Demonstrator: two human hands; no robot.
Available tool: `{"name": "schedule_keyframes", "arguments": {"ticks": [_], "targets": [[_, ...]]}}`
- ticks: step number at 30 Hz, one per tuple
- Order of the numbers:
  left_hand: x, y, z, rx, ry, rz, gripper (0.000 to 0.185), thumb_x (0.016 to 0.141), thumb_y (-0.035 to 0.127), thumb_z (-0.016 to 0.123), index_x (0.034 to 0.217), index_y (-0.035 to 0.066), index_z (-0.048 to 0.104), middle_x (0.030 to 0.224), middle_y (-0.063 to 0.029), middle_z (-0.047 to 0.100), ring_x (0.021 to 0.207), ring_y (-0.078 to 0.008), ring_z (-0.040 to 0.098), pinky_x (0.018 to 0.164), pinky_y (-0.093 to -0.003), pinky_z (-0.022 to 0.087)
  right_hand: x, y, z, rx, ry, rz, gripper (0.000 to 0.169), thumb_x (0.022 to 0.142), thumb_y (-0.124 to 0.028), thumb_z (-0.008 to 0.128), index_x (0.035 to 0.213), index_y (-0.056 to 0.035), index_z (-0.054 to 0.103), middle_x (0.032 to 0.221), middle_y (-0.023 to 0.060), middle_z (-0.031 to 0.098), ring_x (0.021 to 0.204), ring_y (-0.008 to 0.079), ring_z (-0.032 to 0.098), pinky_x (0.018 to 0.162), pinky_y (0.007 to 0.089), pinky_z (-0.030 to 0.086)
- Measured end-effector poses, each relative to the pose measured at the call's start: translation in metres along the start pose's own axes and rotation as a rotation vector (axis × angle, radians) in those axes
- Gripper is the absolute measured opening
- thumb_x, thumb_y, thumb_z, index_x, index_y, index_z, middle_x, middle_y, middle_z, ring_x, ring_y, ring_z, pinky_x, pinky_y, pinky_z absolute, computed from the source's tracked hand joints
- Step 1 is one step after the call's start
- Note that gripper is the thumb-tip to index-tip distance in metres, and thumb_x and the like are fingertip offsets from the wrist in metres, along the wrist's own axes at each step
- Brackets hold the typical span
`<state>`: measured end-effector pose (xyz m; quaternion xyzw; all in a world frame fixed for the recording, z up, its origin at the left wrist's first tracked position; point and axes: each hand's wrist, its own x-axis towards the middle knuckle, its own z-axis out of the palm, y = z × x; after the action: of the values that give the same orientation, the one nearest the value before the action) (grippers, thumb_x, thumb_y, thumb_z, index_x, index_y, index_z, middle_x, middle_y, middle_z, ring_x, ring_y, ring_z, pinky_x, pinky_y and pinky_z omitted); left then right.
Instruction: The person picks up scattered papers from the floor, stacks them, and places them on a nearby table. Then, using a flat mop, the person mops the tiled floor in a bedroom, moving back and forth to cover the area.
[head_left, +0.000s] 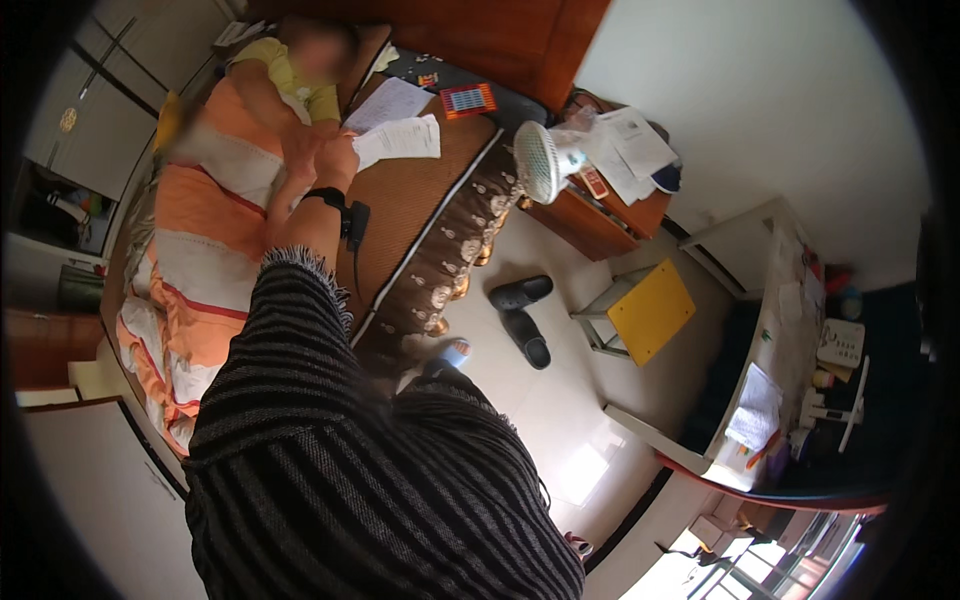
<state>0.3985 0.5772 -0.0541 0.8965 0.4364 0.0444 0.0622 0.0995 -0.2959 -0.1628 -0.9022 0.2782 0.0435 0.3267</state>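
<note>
A forearm with a black band and a small black device (355, 225) on a cable comes out of my striped, fringed sleeve. At its end my right hand (337, 159) is bent over the bed, beside printed papers (401, 140). My left hand (300, 157) seems to be close beside it, over the orange and white quilt (199, 202), but the hands overlap. A person in a yellow shirt (324, 101) lies under the quilt, one arm reaching to the same spot. Whether the hands grip each other or something between them cannot be told.
An orange-framed tray (469, 100) lies on the bed's far side. A small white fan (538, 161) and papers stand on a wooden cabinet (585, 221). Dark clogs (521, 292) and a yellow-topped stool (651, 311) are on the tiled floor. A cluttered desk (776, 330) stands at right.
</note>
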Motion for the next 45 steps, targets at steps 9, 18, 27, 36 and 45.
{"name": "schedule_keyframes", "arguments": {"ticks": [9, 18, 27, 36, 45], "targets": [[0.057, -0.083, 0.007, 0.293, 0.181, -0.018, 0.02, 0.082, 0.017, 0.051, 0.093, 0.013, 0.067, 0.099, -0.0094, 0.062, 0.093, -0.0266, 0.058, 0.08, -0.035, 0.046, 0.022, -0.059, 0.03, 0.053, -0.211, 0.059, 0.02, 0.079, -0.014, 0.068, 0.085, -0.0015, 0.054, 0.074, 0.0055, 0.057, 0.066, 0.0122, 0.051, 0.059, 0.0272, 0.045], [0.025, -0.023, 0.004, 0.166, 0.62, 0.253, 0.028, 0.078, 0.019, 0.057, 0.106, 0.017, 0.056, 0.114, -0.0062, 0.053, 0.102, -0.0258, 0.052, 0.082, -0.0326, 0.043, 0.011, -0.109, 0.025, 0.029, -0.19, 0.022, 0.016, 0.079, -0.013, 0.068, 0.084, -0.005, 0.055, 0.077, 0.0034, 0.056, 0.073, 0.0125, 0.051, 0.067, 0.0278, 0.045], [-0.169, 0.058, 0.102, -0.458, -0.27, 0.844, 0.019, 0.079, 0.012, 0.06, 0.096, 0.005, 0.057, 0.106, -0.0139, 0.053, 0.093, -0.0313, 0.055, 0.079, -0.037, 0.046, 0.021, -0.091, 0.014, -0.227, -0.155, -0.05, 0.032, 0.07, -0.029, 0.074, 0.079, -0.0045, 0.056, 0.076, 0.0131, 0.058, 0.07, 0.028, 0.056, 0.065, 0.0392, 0.045], [-0.455, 0.167, 0.009, -0.263, -1.099, 1.469, 0.08, 0.076, 0.046, 0.065, 0.134, 0.003, 0.031, 0.132, -0.0167, 0.04, 0.123, -0.0317, 0.037, 0.102, -0.0393, 0.031, 0.009, -0.06, -0.032, -0.101, -0.159, -0.357, 0.031, 0.071, -0.025, 0.073, 0.086, -0.0021, 0.058, 0.082, 0.0134, 0.061, 0.075, 0.0302, 0.059, 0.067, 0.0379, 0.046], [-0.661, 0.186, -0.067, -0.81, -1.656, 1.217, 0.071, 0.072, 0.028, 0.074, 0.131, 0.007, 0.04, 0.131, -0.0155, 0.044, 0.118, -0.0292, 0.046, 0.099, -0.0371, 0.038, -0.044, 0.027, -0.063, -0.006, -0.541, -0.609, 0.024, 0.066, -0.008, 0.068, 0.084, -0.0034, 0.052, 0.079, 0.0145, 0.057, 0.076, 0.0351, 0.056, 0.065, 0.0407, 0.046]]}}
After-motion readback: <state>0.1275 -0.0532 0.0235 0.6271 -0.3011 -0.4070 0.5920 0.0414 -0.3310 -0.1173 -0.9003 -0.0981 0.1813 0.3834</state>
